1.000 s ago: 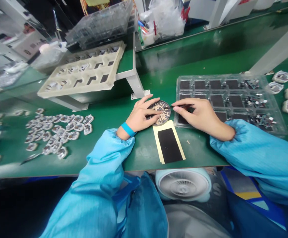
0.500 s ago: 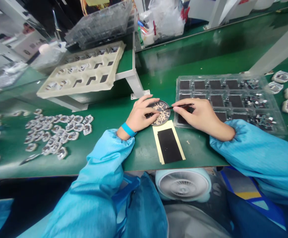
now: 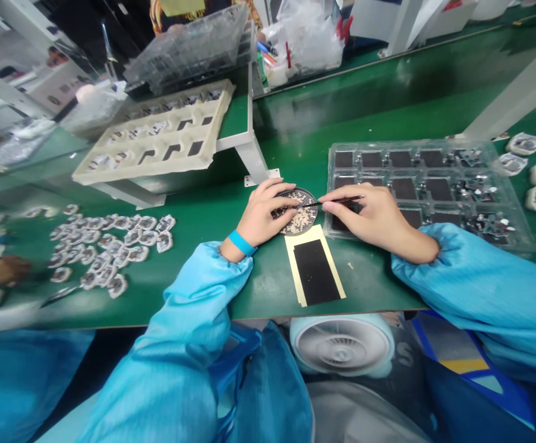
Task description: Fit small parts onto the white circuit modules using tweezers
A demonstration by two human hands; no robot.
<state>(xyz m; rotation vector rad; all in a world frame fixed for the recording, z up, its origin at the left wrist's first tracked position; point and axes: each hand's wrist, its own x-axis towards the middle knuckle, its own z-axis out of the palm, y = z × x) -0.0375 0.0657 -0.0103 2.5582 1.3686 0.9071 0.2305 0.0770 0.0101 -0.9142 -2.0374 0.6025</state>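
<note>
My right hand [image 3: 376, 212] is closed around dark tweezers [image 3: 341, 200], held nearly level. Their tip reaches over a round dish [image 3: 311, 229] filled with many tiny pale and dark pieces. Over the left side of that dish lies my left hand [image 3: 265, 212], thumb and fingers apart, fingertips above the pieces; whether they touch any is too small to tell. Just in front of the dish, a black rectangular sheet [image 3: 316, 271] lies on pale yellow paper [image 3: 339, 282], with a few tiny specks on the black.
A clear compartment tray [image 3: 434, 175] with dark squares and small electronic parts stands right. Wrapped small parts [image 3: 106, 246] cluster left; a co-worker's blurred hand [image 3: 4, 272] is beyond them. A cream tray [image 3: 152, 166] sits on a raised shelf with a white leg [image 3: 252, 154].
A co-worker's hand and blue sleeve have come in at the left edge. The tweezers lie slightly flatter over the dish. My left hand is almost unmoved.
</note>
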